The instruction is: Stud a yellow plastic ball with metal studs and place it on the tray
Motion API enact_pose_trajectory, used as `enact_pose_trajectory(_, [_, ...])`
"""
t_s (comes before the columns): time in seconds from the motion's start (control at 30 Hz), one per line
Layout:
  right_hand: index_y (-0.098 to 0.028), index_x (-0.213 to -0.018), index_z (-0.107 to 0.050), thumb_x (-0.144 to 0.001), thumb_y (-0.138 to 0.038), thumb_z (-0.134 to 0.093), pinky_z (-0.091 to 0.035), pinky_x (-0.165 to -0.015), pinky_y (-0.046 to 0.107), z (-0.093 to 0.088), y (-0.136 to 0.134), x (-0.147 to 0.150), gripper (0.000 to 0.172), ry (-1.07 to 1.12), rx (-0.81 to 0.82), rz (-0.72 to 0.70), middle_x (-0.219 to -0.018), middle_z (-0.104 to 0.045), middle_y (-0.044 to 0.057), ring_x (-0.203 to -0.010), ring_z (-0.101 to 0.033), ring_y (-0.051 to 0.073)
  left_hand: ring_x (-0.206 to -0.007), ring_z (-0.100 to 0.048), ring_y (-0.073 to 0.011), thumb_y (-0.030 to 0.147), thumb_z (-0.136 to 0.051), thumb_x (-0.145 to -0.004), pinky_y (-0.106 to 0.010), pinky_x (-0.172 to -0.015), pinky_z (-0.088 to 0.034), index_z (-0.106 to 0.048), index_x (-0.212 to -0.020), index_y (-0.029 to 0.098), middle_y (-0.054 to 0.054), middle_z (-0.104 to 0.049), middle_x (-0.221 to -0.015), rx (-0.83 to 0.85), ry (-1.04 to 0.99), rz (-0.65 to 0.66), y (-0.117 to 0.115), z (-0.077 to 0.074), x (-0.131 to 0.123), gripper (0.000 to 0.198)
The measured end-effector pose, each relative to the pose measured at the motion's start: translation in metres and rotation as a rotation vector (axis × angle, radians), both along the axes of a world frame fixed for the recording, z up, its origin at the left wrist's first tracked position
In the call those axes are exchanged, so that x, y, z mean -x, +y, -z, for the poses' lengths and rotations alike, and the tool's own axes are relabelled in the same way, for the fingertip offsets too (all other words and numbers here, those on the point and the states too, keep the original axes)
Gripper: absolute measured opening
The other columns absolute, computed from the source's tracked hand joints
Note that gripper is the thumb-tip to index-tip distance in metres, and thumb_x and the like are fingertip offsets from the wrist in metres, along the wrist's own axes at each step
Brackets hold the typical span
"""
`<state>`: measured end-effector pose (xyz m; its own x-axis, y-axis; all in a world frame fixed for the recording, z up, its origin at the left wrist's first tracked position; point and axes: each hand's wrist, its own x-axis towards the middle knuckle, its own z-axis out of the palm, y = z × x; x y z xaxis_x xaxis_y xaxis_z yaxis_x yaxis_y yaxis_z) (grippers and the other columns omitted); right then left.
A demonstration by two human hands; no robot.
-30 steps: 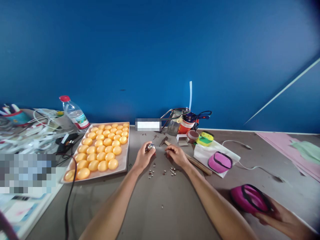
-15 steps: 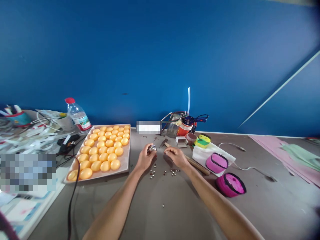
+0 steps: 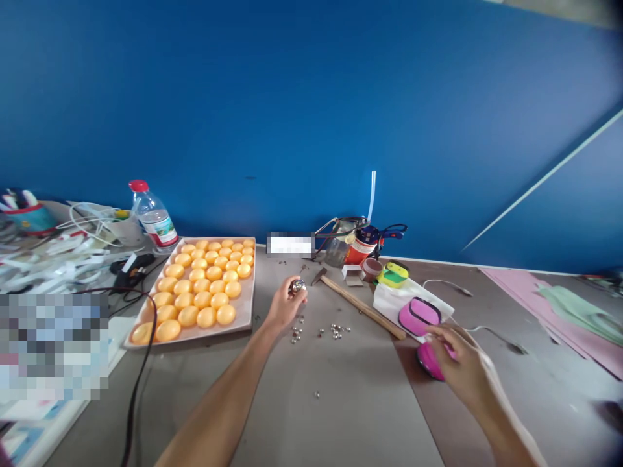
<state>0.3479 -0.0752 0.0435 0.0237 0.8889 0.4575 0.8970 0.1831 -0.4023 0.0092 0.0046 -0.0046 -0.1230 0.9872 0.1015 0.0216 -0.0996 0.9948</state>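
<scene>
My left hand (image 3: 285, 305) is closed around a small shiny metal ball (image 3: 298, 286), held just above the brown table (image 3: 341, 402). Below it lie several tiny metal beads (image 3: 321, 333) scattered on the tabletop. My right hand (image 3: 460, 370) rests on a pink round pouch (image 3: 428, 360) at the right, fingers curled over it. A second pink pouch (image 3: 418, 314) lies on a white cloth (image 3: 389, 299) just behind. A wooden-handled hammer (image 3: 360, 305) lies diagonally between my hands.
A tray (image 3: 243, 305) of several orange balls sits left of my left hand. Behind stand a water bottle (image 3: 152, 219), a red cup with tools (image 3: 363, 245) and a yellow-green box (image 3: 393, 273). Cables and white strips crowd the far left; pink sheets (image 3: 555, 292) lie far right.
My right hand left the hammer near the ball and swung right onto the pink pouch. Another person's hand, holding that pouch a second ago, has gone. My left hand stayed.
</scene>
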Motion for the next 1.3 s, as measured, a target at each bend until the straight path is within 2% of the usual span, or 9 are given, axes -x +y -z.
enact_pose_trajectory(0.1, [-0.021,-0.093,-0.064,-0.082,-0.036,-0.043,-0.048,-0.068,0.029,0.016,-0.018,-0.023,0.028,-0.142,0.024,0.094,-0.099,-0.063,0.007,-0.081,-0.061,0.019,-0.063,-0.063,-0.0132,0.035,-0.061,-0.071,-0.026,-0.065,-0.048,-0.052,-0.110,0.015,-0.001,-0.063,-0.077,-0.001,0.017,0.017,0.001,0.002,0.001,0.044])
enact_pose_trajectory(0.2, [-0.022,-0.098,-0.064,-0.081,-0.038,-0.044,-0.048,-0.069,0.031,0.023,-0.033,-0.031,0.031,-0.257,-0.016,0.159,-0.105,-0.063,0.008,-0.084,-0.061,0.021,-0.065,-0.063,-0.0133,0.037,-0.060,-0.073,-0.026,-0.066,-0.048,-0.051,-0.112,0.016,-0.001,-0.063,-0.078,-0.001,0.040,0.023,0.001,0.002,0.002,0.045])
enact_pose_trajectory(0.4, [-0.019,-0.101,-0.064,-0.083,-0.036,-0.042,-0.046,-0.071,0.038,0.031,-0.038,-0.032,0.033,-0.456,-0.017,0.125,-0.096,-0.067,0.009,-0.088,-0.060,0.026,-0.065,-0.064,-0.0141,0.036,-0.059,-0.075,-0.026,-0.066,-0.049,-0.051,-0.111,0.015,-0.002,-0.062,-0.080,-0.011,0.087,0.023,-0.001,0.000,0.002,0.043])
enact_pose_trajectory(0.57, [-0.016,-0.093,-0.064,-0.084,-0.028,-0.042,-0.045,-0.071,0.037,0.029,-0.035,-0.026,0.028,-0.430,-0.151,0.067,-0.085,-0.068,0.010,-0.077,-0.061,0.024,-0.065,-0.064,-0.0137,0.035,-0.059,-0.075,-0.026,-0.066,-0.048,-0.051,-0.111,0.015,-0.002,-0.063,-0.079,-0.021,0.091,0.021,0.000,0.001,0.002,0.042])
enact_pose_trajectory(0.73, [-0.016,-0.094,-0.063,-0.083,-0.017,-0.049,-0.042,-0.083,0.038,0.001,-0.029,0.012,0.018,-0.349,-0.337,-0.235,-0.086,-0.067,0.008,-0.084,-0.060,0.020,-0.064,-0.062,-0.0128,0.036,-0.061,-0.072,-0.025,-0.065,-0.047,-0.053,-0.110,0.016,-0.001,-0.063,-0.078,-0.009,0.073,0.012,0.000,0.001,0.001,0.043])
enact_pose_trajectory(0.87, [-0.018,-0.094,-0.063,-0.082,-0.010,-0.049,-0.037,-0.092,0.041,-0.013,-0.017,0.060,0.020,-0.339,-0.349,-0.459,-0.087,-0.068,0.006,-0.088,-0.059,0.019,-0.064,-0.062,-0.0128,0.035,-0.061,-0.072,-0.025,-0.066,-0.048,-0.053,-0.110,0.016,-0.001,-0.063,-0.078,0.007,0.069,0.002,-0.002,-0.002,0.000,0.043])
enact_pose_trajectory(0.97, [-0.018,-0.092,-0.062,-0.082,-0.005,-0.047,-0.035,-0.095,0.042,-0.013,-0.006,0.089,0.022,-0.322,-0.389,-0.555,-0.087,-0.068,0.006,-0.090,-0.059,0.019,-0.065,-0.063,-0.0134,0.033,-0.059,-0.074,-0.025,-0.066,-0.048,-0.053,-0.111,0.015,-0.002,-0.063,-0.078,0.002,0.080,0.006,-0.005,-0.005,0.001,0.042])
enact_pose_trajectory(1.1, [-0.020,-0.092,-0.063,-0.082,-0.004,-0.046,-0.034,-0.097,0.040,-0.007,0.018,0.110,0.025,-0.310,-0.449,-0.650,-0.088,-0.068,0.004,-0.094,-0.058,0.018,-0.065,-0.062,-0.0133,0.030,-0.059,-0.073,-0.025,-0.066,-0.048,-0.053,-0.111,0.015,-0.001,-0.062,-0.073,0.020,0.078,-0.015,-0.004,-0.006,0.001,0.041])
enact_pose_trajectory(1.3, [-0.022,-0.094,-0.064,-0.083,-0.006,-0.045,-0.032,-0.097,0.038,0.010,0.063,0.131,0.028,-0.325,-0.511,-0.664,-0.089,-0.069,0.003,-0.097,-0.057,0.017,-0.061,-0.061,-0.0116,0.036,-0.062,-0.071,-0.023,-0.061,-0.047,-0.053,-0.105,0.015,0.000,-0.060,-0.074,0.013,-0.047,-0.021,0.001,-0.003,0.000,0.041])
